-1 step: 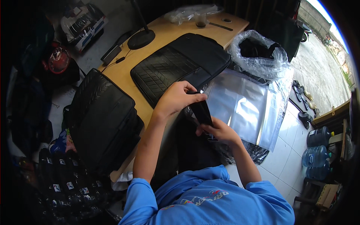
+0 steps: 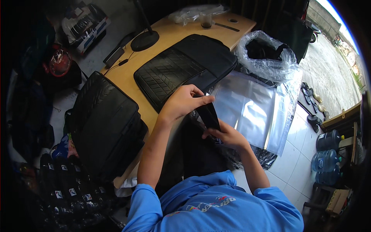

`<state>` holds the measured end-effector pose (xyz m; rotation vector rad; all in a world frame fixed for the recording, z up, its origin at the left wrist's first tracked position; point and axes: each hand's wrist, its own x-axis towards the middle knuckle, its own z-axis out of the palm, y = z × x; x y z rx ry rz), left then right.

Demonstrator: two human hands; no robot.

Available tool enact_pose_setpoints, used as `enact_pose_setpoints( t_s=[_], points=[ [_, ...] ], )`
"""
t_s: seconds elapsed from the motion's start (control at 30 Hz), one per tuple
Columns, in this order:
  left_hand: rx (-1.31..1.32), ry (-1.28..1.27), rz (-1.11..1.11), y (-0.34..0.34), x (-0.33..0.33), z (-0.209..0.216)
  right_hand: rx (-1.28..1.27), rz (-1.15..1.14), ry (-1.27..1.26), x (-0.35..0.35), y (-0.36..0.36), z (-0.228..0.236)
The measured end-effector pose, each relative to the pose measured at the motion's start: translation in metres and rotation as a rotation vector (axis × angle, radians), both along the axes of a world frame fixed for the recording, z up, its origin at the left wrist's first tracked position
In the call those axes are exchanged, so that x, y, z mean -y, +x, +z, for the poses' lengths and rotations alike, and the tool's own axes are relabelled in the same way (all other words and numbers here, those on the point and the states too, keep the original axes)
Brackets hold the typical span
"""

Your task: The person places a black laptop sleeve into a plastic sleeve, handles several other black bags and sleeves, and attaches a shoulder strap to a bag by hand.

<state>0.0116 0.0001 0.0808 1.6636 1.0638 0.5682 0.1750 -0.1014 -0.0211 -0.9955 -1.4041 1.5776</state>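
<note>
Black strip (image 2: 209,116) lies directly between the two sets of fingers, its long axis sloping from the left hand (image 2: 182,103), pinched on its upper end, down and rightward to the right hand (image 2: 228,136), clamped on its lower end, neither hand being nearer.

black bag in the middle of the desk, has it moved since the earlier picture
No: judged against the lamp base, the black bag lies where it did on the desk, with no clear shift either way.
</note>
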Motion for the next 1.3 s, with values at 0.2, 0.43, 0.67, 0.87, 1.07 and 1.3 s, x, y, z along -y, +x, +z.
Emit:
enact_pose_setpoints(
  t_s=[0.2,0.43,0.67,0.87,1.07,1.3],
  points=[
    [-0.286,1.040,0.151,0.007,0.009,-0.022,0.115,-0.273,-0.008,0.008,0.040,-0.008],
    [-0.513,1.137,0.052,-0.008,-0.001,-0.049,-0.411,-0.386,-0.261,0.004,0.051,0.012],
    [-0.225,1.426,0.194,0.001,-0.016,-0.031,-0.692,-0.277,-0.332,-0.029,0.021,0.051],
    [-0.094,1.289,0.213,-0.003,-0.020,-0.010,-0.801,-0.524,-0.393,-0.146,-0.040,0.054],
    [-0.071,1.293,0.271,0.014,-0.013,0.002,-0.709,-0.462,0.102,-0.250,-0.074,0.023],
    [-0.133,1.196,0.259,-0.010,-0.014,-0.004,-0.098,-0.326,0.172,-0.174,-0.016,0.019]
  ],
)
